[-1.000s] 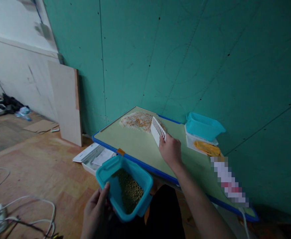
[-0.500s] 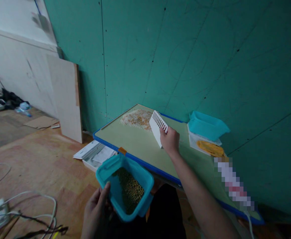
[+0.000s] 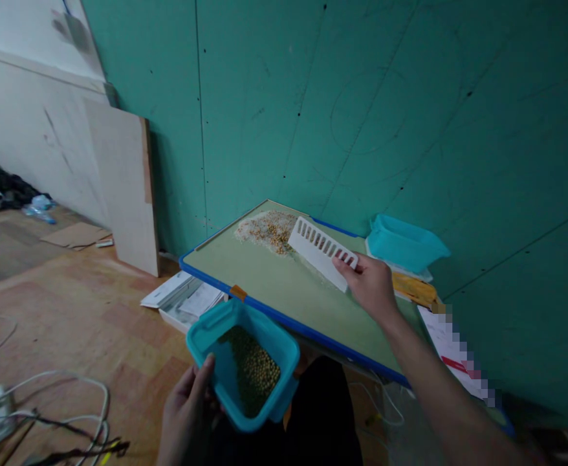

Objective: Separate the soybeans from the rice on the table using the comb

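Observation:
My left hand (image 3: 193,395) grips the near left rim of a turquoise plastic container (image 3: 290,362), tilted in front of the table's edge. Yellowish beans (image 3: 261,370) and small dark green grains lie inside it. My right hand (image 3: 371,281) is closed on the right end of a flat white scraper (image 3: 316,255) with a row of slots along its upper edge. The scraper is held slanted over the green tabletop (image 3: 245,275). Its far end reaches a spread pile of white grains and yellow beans (image 3: 267,230) at the back left.
A second turquoise container (image 3: 405,243) stands at the back right, with a yellow cloth-like thing (image 3: 415,289) in front. A partly blurred white item (image 3: 458,356) lies farther right. The green wall (image 3: 264,97) rises behind the table. Cables (image 3: 70,388) trail over the floor at left.
My right hand has moved right with the scraper, which now lies more lengthwise across the tabletop. My left hand and the container have stayed nearly still.

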Available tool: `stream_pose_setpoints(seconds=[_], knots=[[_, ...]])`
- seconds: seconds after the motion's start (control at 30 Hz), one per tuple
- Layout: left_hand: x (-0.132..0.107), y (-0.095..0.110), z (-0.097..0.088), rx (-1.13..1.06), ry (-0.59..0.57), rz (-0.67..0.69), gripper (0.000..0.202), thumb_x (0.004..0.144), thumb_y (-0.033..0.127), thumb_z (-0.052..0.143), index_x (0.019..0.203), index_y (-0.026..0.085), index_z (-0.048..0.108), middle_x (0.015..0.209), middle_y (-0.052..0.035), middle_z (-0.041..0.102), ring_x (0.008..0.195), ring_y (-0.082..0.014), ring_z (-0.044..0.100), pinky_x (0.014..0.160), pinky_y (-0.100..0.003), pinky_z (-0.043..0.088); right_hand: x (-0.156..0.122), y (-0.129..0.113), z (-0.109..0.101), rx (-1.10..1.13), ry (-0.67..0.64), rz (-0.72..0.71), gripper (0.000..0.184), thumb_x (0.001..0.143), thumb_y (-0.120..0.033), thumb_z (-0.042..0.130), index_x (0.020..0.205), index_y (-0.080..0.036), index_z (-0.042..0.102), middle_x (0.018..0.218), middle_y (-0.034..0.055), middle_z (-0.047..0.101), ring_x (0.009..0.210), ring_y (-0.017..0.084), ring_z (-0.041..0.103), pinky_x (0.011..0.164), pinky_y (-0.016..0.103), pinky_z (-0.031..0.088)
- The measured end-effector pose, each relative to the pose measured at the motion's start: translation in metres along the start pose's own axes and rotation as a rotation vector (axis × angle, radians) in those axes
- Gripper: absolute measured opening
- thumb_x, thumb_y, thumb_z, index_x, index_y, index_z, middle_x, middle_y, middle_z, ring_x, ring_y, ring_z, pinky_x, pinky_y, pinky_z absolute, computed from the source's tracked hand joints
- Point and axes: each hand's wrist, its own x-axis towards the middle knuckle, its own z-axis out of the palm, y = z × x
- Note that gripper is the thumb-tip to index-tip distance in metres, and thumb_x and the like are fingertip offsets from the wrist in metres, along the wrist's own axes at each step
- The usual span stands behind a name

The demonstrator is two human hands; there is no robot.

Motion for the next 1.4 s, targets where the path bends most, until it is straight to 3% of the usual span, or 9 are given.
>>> stream_pose_setpoints(seconds=[0.2,0.37,0.57,0.77,1.0,1.23,1.4], knots=[[0.0,-0.001,0.001,-0.011,0.026,-0.031,0.047,0.058,0.055,0.086,0.069,0.02,0.056,0.041,0.011,0.045,0.033,-0.0067,0.044,0.035,-0.015,0.036,-0.047,0.028,-0.061,0.139,-0.19,0.09,0.026,0.077,-0.044,0.07,0.086,-0.022,0.08,0.082,0.0036,0.078,0.072,0.024,0.073,0.063,0.03,0.055],[0.001,-0.004,0.003,0.001,0.032,-0.02,0.048,0.057,0.056,0.086,0.064,0.02,0.055,0.041,0.0105,0.045,0.032,-0.0064,0.043,0.033,-0.015,0.033,-0.058,0.054,-0.071,0.149,-0.208,0.128,0.028,0.076,-0.048,0.071,0.085,-0.023,0.081,0.08,0.0046,0.078,0.071,0.025,0.073,0.064,0.033,0.058],[0.005,-0.003,-0.001,0.043,-0.017,-0.028,0.05,0.053,0.059,0.087,0.063,0.02,0.057,0.042,0.0079,0.048,0.036,-0.0089,0.046,0.035,-0.018,0.036,-0.023,0.078,-0.052,0.154,-0.191,0.137,0.033,0.072,-0.05,0.071,0.081,-0.019,0.079,0.07,0.004,0.076,0.062,0.023,0.068,0.054,0.029,0.051],[0.001,-0.002,0.001,0.029,-0.015,-0.025,0.049,0.057,0.057,0.086,0.063,0.021,0.053,0.042,0.0089,0.045,0.035,-0.0084,0.044,0.034,-0.018,0.033,0.01,0.09,-0.036,0.196,-0.158,0.156,0.04,0.069,-0.053,0.072,0.077,-0.014,0.076,0.073,0.006,0.075,0.063,0.021,0.065,0.056,0.029,0.048],[-0.002,-0.003,0.002,0.008,-0.035,0.009,0.045,0.061,0.055,0.085,0.067,0.02,0.056,0.042,0.0085,0.048,0.034,-0.0084,0.045,0.034,-0.017,0.033,-0.003,0.054,-0.004,0.253,-0.029,0.223,0.038,0.072,-0.049,0.069,0.082,-0.013,0.075,0.076,0.0079,0.077,0.067,0.023,0.068,0.057,0.03,0.048],[0.0,0.001,-0.001,-0.017,-0.027,0.009,0.046,0.06,0.054,0.086,0.064,0.02,0.055,0.042,0.008,0.048,0.033,-0.0085,0.044,0.033,-0.017,0.033,-0.009,0.003,0.031,-0.059,0.118,0.182,0.033,0.08,-0.042,0.058,0.074,-0.014,0.074,0.069,0.0106,0.074,0.062,0.023,0.067,0.055,0.028,0.042],[0.002,0.002,-0.001,-0.041,0.009,0.004,0.049,0.058,0.055,0.086,0.061,0.021,0.051,0.039,0.0092,0.044,0.031,-0.0079,0.042,0.032,-0.017,0.031,0.012,0.0,0.052,-0.081,0.132,0.205,0.03,0.079,-0.038,0.058,0.076,-0.013,0.074,0.073,0.0132,0.074,0.066,0.023,0.067,0.058,0.029,0.041]])
